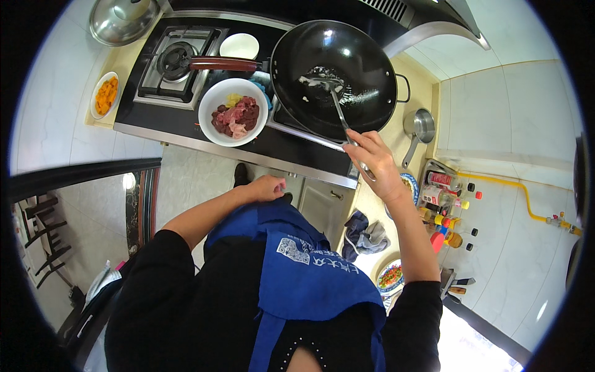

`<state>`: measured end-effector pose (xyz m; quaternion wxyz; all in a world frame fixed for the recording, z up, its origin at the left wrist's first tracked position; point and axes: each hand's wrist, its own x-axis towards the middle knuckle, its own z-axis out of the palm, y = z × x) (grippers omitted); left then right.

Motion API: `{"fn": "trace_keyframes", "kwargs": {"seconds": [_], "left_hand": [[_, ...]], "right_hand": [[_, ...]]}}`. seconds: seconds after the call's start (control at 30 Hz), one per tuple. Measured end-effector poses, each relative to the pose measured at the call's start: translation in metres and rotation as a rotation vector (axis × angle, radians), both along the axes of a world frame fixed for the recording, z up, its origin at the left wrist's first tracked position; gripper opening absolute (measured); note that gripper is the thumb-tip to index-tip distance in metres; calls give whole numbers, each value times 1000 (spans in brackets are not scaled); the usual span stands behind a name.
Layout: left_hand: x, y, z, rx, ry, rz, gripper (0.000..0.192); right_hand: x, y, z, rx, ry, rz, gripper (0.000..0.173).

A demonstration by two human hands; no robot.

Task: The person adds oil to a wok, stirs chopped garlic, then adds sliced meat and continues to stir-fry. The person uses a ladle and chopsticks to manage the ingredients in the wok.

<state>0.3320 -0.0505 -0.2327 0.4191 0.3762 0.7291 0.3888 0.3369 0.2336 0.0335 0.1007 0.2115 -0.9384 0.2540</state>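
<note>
My right hand (377, 162) grips the metal handle of a spatula (340, 109). Its head rests in the bottom of a black wok (367, 60), among pale pieces (337, 86) and a shiny patch of oil or liquid. My left hand (267, 187) is loosely curled in front of my apron, with nothing visible in it. Left of the wok, a white bowl (204, 109) holds red raw meat (239, 116) and some yellow pieces (233, 99). The wok's brown handle (225, 63) extends left towards the other burner.
On the left are a gas burner (176, 60), a small white bowl (239, 45), a dish of orange chunks (106, 95) and a metal lid (123, 23). Along the right counter lie a saucepan (422, 124), several bottles (439, 195), cloths (367, 237) and a plate of chopped vegetables (390, 275).
</note>
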Motion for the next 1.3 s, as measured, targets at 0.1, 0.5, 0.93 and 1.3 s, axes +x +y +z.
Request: {"fn": "trace_keyframes", "kwargs": {"seconds": [0.1, 0.5, 0.93, 1.3], "left_hand": [[3, -1, -10, -35, -14, 3, 27], [4, 17, 1, 69, 11, -28, 28], [7, 1, 4, -7, -21, -32, 27], [3, -4, 1, -4, 0, -25, 26]], "right_hand": [[8, -3, 9, 1, -15, 0, 29], [22, -27, 28, -78, -69, -60, 29], [13, -25, 6, -34, -43, 3, 32], [43, -36, 51, -66, -155, -13, 39]]}}
